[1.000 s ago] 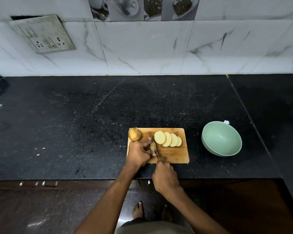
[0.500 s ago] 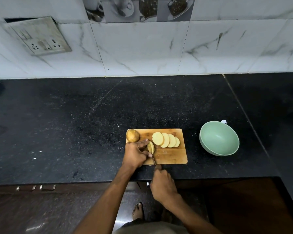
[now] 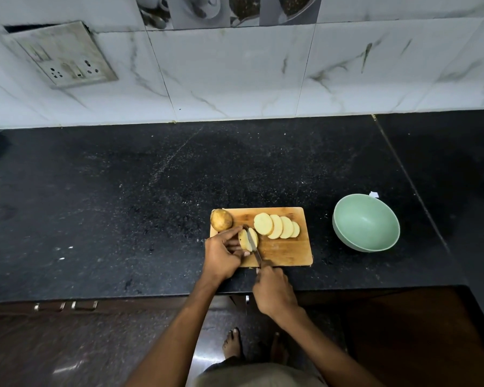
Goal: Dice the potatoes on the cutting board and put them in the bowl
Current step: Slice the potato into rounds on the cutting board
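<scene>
On the cutting board [image 3: 288, 251], near edge: my left hand [image 3: 221, 251] pinches the potato end piece [image 3: 244, 240] upright so it cannot roll. My right hand [image 3: 273, 289] grips the knife [image 3: 253, 244], blade sunk between end piece and a fresh slice. 4 slices [image 3: 277, 226] lie fanned rightward, clear of the blade. 1 whole potato [image 3: 221, 219] waits at the far-left corner. Bowl [image 3: 366, 222] sits right, well apart, empty; dicing not begun.

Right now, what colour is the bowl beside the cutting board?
Pale mint green, inside and out; the bowl shows clearly in the head view.
</scene>
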